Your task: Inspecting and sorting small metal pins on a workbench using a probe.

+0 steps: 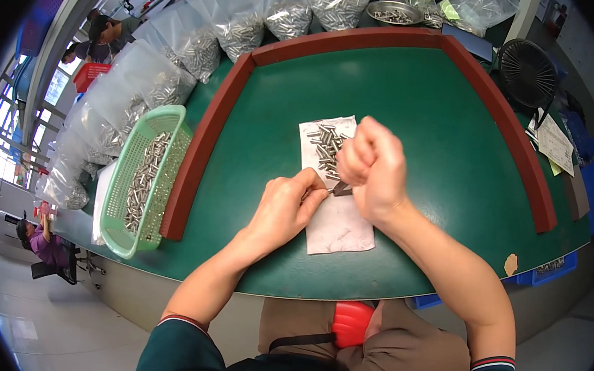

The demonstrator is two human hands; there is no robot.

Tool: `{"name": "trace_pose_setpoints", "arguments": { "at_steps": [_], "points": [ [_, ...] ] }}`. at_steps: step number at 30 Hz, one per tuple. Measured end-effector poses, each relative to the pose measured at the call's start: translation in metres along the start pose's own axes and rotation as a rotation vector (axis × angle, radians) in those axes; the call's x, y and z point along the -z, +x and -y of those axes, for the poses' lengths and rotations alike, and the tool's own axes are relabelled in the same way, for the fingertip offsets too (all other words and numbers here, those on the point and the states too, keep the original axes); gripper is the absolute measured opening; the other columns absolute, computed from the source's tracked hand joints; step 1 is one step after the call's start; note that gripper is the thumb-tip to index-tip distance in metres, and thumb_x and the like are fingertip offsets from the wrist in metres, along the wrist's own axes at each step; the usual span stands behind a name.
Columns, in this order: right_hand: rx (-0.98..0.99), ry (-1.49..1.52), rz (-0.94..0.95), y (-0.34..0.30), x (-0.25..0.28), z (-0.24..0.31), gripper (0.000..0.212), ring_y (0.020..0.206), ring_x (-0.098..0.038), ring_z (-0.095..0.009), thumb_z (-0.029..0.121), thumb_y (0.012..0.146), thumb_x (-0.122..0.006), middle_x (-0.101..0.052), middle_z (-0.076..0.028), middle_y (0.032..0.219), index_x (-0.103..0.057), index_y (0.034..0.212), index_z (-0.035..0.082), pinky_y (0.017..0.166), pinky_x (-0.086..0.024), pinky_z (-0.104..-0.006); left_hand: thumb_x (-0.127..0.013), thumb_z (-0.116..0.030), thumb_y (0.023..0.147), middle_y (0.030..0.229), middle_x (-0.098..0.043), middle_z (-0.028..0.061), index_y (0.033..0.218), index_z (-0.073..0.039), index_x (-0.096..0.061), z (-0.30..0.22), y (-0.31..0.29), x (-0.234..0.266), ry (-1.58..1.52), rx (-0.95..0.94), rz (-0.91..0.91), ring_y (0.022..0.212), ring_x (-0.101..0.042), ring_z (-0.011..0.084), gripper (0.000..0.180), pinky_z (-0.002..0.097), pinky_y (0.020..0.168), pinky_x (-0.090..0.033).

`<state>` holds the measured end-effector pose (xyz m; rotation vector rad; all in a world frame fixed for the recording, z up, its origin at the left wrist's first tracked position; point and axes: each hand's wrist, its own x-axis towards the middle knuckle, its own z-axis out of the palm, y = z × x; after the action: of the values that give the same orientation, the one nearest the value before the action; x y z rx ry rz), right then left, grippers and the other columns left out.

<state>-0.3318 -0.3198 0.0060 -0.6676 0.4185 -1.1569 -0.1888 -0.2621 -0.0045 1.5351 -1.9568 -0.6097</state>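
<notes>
My left hand (pixel 283 205) is closed in a pinch over the middle of a pale cloth (pixel 341 233). A small metal piece seems to show at its fingertips, too little of it to name. Raised a little over the cloth's right edge, my right hand (pixel 375 165) has its fingers curled tight; what they hold is hidden. Between the two hands sits a small dark flat piece (pixel 341 189), and I cannot tell whether either hand holds it. A loose pile of short silvery metal pins (pixel 326 147) lies on the cloth's far part, just beyond my fingers.
Dark red rails (pixel 205 149) border the green tabletop (pixel 443 128). On the left stands a green basket (pixel 181 140) of metal pins. Clear bags (pixel 237 21) of metal parts line the back, near a metal bowl (pixel 395 12). A black fan (pixel 527 73) stands at right. Other people sit far left.
</notes>
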Motion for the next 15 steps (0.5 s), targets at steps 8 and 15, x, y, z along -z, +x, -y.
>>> {"name": "trace_pose_setpoints", "arguments": {
  "at_steps": [8, 15],
  "points": [
    [0.001, 0.421, -0.166, 0.047, 0.089, 0.062, 0.037, 0.039, -0.013, -0.011, 0.022, 0.084, -0.039, -0.016, 0.002, 0.043, -0.024, 0.051, 0.015, 0.037, -0.014, -0.0254, -0.050, -0.014, 0.089, 0.079, -0.046, 0.0056, 0.087, -0.003, -0.047, 0.023, 0.012, 0.015, -1.658, 0.515, 0.303, 0.056, -0.030, 0.0043, 0.011, 0.0163, 0.046, -0.028],
    [-0.025, 0.382, -0.148, 0.054, 0.095, 0.056, 0.037, 0.039, -0.013, -0.011, 0.021, 0.085, -0.039, -0.016, 0.002, 0.044, -0.025, 0.051, 0.015, 0.037, -0.014, -0.0250, -0.049, -0.014, 0.089, 0.076, -0.047, 0.0033, 0.096, 0.000, -0.049, 0.033, 0.015, 0.020, -1.699, 0.565, 0.290, 0.054, -0.031, 0.0043, 0.015, 0.0164, 0.045, -0.028]
  ]
}}
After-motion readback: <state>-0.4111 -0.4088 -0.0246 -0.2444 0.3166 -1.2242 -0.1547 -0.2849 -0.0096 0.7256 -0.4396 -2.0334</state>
